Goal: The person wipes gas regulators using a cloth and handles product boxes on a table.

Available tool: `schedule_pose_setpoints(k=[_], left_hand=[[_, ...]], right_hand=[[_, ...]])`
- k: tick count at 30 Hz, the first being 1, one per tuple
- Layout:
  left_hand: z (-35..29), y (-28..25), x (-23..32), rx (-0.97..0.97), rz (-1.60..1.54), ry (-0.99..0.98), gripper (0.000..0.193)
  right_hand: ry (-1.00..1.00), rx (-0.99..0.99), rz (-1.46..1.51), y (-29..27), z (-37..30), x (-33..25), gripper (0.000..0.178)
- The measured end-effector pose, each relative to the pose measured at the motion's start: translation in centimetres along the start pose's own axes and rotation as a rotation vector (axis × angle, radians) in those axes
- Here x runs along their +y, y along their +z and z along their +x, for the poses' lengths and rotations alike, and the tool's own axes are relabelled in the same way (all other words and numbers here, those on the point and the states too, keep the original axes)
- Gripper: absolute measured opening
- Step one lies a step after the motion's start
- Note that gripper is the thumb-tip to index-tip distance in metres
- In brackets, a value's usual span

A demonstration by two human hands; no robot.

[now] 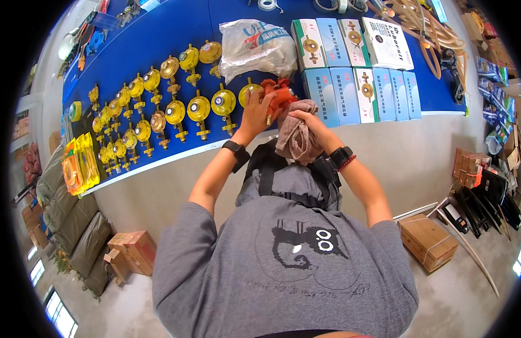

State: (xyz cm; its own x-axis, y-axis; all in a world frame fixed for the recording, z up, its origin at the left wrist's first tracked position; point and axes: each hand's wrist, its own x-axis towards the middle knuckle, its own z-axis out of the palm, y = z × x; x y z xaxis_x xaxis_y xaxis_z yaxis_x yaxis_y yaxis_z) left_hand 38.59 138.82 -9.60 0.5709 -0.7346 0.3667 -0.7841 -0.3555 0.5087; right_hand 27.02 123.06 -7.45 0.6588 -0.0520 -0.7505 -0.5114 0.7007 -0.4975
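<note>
At the near edge of the blue table, my left hand (255, 114) is closed round an orange-red gas regulator (281, 99) with a red knob and a brass fitting. My right hand (317, 126) grips a crumpled brownish-pink cloth (298, 135), which hangs below the fingers and touches the regulator's right side. Part of the regulator is hidden by my fingers and the cloth. Just left of my left hand stand rows of yellow gas regulators (199, 108) with brass fittings; one yellow regulator (247, 90) is partly covered by that hand.
Beyond my hands lies a clear plastic bag (257, 52). Blue and white boxes (321, 93) stand to the right, with coiled tan hoses (409, 23) behind. Yellow-orange packets (80, 163) lie at the table's left end. Cardboard boxes (428, 242) sit on the floor.
</note>
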Motion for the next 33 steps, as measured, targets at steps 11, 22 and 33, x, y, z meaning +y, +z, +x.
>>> schedule_pose_setpoints(k=[11, 22, 33], left_hand=[[-2.2, -1.7, -0.3, -0.358, 0.11, 0.028, 0.089], [-1.1, -0.7, 0.4, -0.32, 0.29, 0.05, 0.085], [0.4, -0.9, 1.1, -0.362, 0.151, -0.065, 0.084]], right_hand=[[-0.153, 0.023, 0.278, -0.7, 1.4, 2.2, 0.022], [-0.584, 0.307, -0.536, -1.0, 1.7, 4.8, 0.047], [-0.302, 0.273, -1.047, -1.6, -2.3, 2.7, 0.059]])
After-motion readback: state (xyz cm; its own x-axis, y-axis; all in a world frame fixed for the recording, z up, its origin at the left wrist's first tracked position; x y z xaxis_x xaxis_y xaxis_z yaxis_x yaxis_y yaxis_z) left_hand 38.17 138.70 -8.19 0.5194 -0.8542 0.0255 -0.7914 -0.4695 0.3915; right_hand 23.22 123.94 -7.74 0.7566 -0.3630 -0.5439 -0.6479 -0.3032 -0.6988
